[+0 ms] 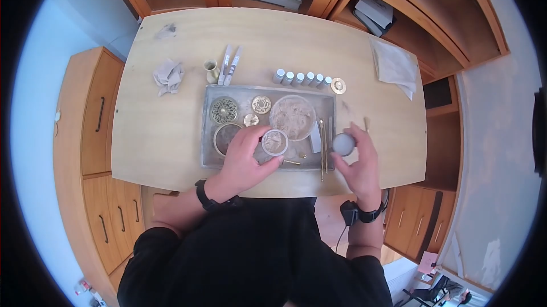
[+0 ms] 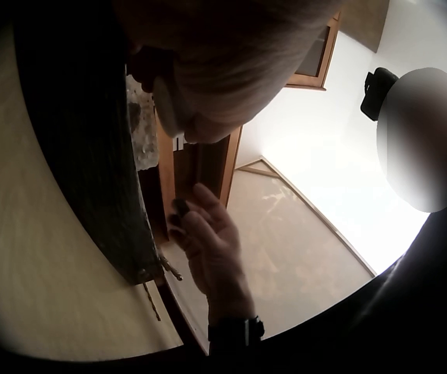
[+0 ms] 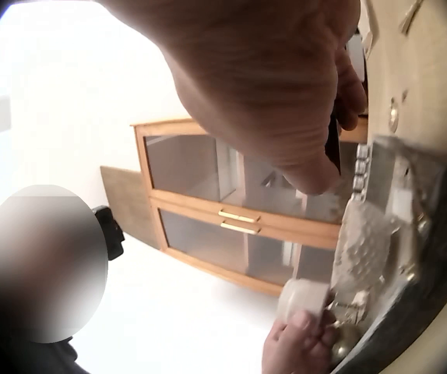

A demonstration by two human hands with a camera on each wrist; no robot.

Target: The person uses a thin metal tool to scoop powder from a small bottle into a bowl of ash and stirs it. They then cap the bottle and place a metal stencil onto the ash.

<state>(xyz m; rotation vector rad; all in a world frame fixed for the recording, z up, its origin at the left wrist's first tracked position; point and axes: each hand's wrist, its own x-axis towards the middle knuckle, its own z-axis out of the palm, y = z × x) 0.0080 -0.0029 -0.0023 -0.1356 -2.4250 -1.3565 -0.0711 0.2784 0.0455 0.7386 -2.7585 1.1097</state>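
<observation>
My left hand [image 1: 244,154] grips a small round jar [image 1: 275,143] of greyish-brown powder between thumb and fingers, over the front of a grey tray [image 1: 206,153]. In the right wrist view the jar [image 3: 305,298] looks whitish and translucent. Beyond the right edge of the tray, my right hand [image 1: 363,165] pinches a round grey lid [image 1: 343,144] by its rim. A large clear bowl [image 1: 313,114] of similar powder stands in the tray, just behind the jar. Left of the jar, an open brass ring [image 1: 216,143] is partly hidden by my left hand.
Also in the tray are a pierced brass cover [image 1: 224,110], a patterned brass disc [image 1: 261,104] and long thin brass tools [image 1: 323,147]. Behind it stand a brass vase [image 1: 211,71] and several silver-capped vials [image 1: 299,79]. Crumpled tissue [image 1: 168,76] lies at left.
</observation>
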